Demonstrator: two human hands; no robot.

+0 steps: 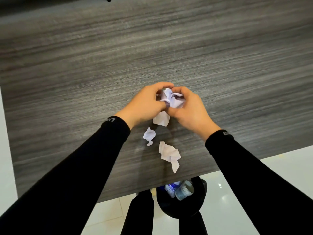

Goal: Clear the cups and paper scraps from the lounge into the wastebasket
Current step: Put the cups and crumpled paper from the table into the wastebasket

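Both hands meeting over the grey table (220, 56), closed around one wad (171, 99) of white paper: left hand (145, 104) cupping it from one side, right hand (191, 111) from the other, fingers curled in and squeezing. Gripping, then, not open (how much paper sits inside the wad cannot be told).

Three loose scraps left on the tabletop, all on the near side of the hands, strung toward the table's front edge. Nearest scrap (161, 118) just under the hands, touching or almost touching them. Small scrap (149, 135) a little further back toward the body, closer to the left forearm. Big scrap (170, 155) last, near the edge, long axis running away from the hands toward the body, one pointed tail aimed at the edge.

Bin (201, 197) on the floor directly below that edge, between the legs, partly tucked under the table, roughly in line with the scraps. Cup (184, 190) already lying inside with other rubbish.

Probable next step: gather toward the body, either hand about equally near, the left slightly better placed for the small scrap. A pull straight back along that line probably carries everything over the bin.

All scraps white, crumpled, sharp-creased, light; likely to spring open or slip out if the squeeze slackens.
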